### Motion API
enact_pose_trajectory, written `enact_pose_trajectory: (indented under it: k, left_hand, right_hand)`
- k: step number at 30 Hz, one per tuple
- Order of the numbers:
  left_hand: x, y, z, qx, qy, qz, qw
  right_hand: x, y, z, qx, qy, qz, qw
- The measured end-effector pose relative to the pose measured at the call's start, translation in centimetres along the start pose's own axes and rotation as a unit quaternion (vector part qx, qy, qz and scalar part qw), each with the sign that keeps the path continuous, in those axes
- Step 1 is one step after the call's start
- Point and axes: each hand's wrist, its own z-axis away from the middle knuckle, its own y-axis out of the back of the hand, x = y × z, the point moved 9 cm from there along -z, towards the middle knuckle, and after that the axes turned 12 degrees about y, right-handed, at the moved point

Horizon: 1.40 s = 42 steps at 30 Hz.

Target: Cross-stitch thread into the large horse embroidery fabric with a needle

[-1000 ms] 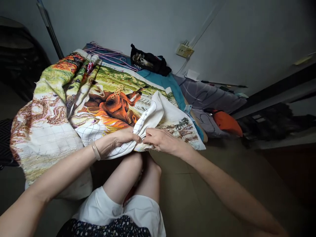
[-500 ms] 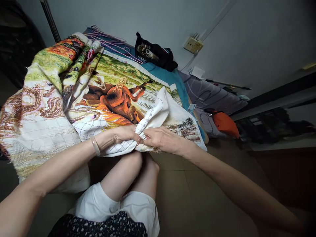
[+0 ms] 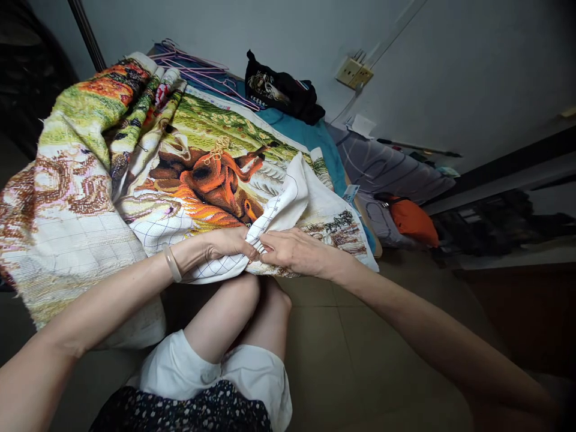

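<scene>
**Stitched cloth pinched between both hands**

Stitched cloth [image 3: 202, 180], worked with a brown and orange horse picture on a white gridded ground, lies spread over a low surface in front of the seated person and hangs down on the near left side. A white unworked fold of it rises at the near edge, above the person's bare knees.

Left hand [image 3: 225, 243]: fingers closed on the near edge of the cloth, thumb and fingertips pinching the gridded fold. A pale bracelet [image 3: 172, 264] sits on the wrist.

Right hand [image 3: 297, 252]: fingers drawn together, pinching the same fold from the other side. The fingertips of the two hands meet at the fold, touching or very nearly so. A needle or thread between them cannot be made out.

Surroundings:
- Pink wire hangers [image 3: 198, 63] lie at the far edge, beyond the cloth.
- A black bag [image 3: 281, 90] rests against the wall, just right of the hangers.
- A blue sheet [image 3: 310, 141] shows beneath the far right part of the cloth.
- Grey bedding [image 3: 382, 171] lies right of the sheet, with an orange bundle [image 3: 411, 221] at its near end.
- A wall socket [image 3: 354, 73] is mounted above the bedding.
</scene>
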Motion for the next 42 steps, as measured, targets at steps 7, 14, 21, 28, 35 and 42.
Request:
enact_pose_trajectory:
  k: [7,14,21,28,35,42]
  left_hand:
    - [-0.3,0.1,0.0,0.008,0.008,0.031,0.999]
    - [-0.7,-0.2,0.0,-0.01,0.026,0.021,0.999]
    - [-0.5,0.0,-0.2,-0.006,0.004,0.001,1.0]
    - [-0.8,-0.1,-0.3,0.004,0.033,-0.005,0.999]
    - [-1.2,0.4,-0.5,0.034,0.043,-0.042,0.998]
    - [-0.6,0.2,-0.4,0.033,0.015,-0.028,0.999]
  right_hand:
    - [0.1,-0.6,0.4,0.02,0.01,0.005,1.0]
    - [-1.4,0.4,0.5,0.108,0.071,0.055,0.99]
    - [-2.2,0.3,0.2,0.11,0.118,0.079,0.984]
    - [-2.5,0.4,0.1,0.105,0.139,0.086,0.981]
    - [-2.7,0.4,0.0,0.102,0.145,0.089,0.98]
    - [-2.4,0.0,0.2,0.133,0.129,0.074,0.98]
